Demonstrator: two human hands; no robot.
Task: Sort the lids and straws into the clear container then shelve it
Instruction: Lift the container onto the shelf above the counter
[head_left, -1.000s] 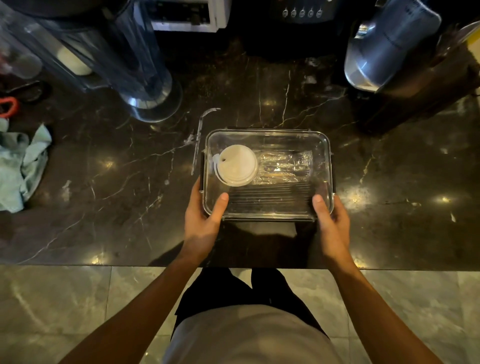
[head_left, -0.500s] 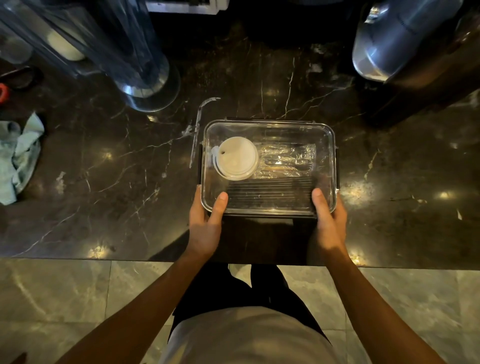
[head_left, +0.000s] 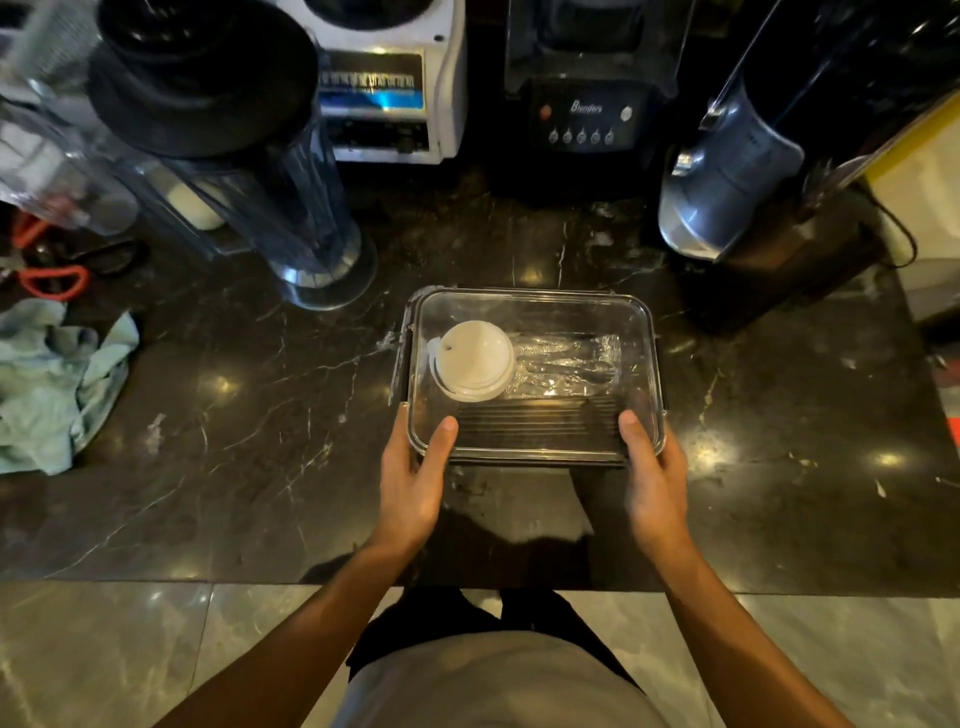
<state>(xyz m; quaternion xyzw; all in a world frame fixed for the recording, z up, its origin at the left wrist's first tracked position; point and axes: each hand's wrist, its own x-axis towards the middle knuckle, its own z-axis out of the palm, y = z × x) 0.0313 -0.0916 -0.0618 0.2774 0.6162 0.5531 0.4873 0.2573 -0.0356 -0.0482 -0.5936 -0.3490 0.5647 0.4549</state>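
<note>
Left hand (head_left: 410, 480) and right hand (head_left: 655, 480) grip the clear container (head_left: 535, 312) (behind it, a black machine (head_left: 584, 111) reads "Blenders").

My see-through box (head_left: 535, 312) with a white lid (head_left: 474, 361) and black stripy straws (head_left: 535, 428) inside, shiny black counter (head_left: 234, 441) with thin white lines, light green cloth (head_left: 57, 384), orange handles (head_left: 52, 280).
</note>
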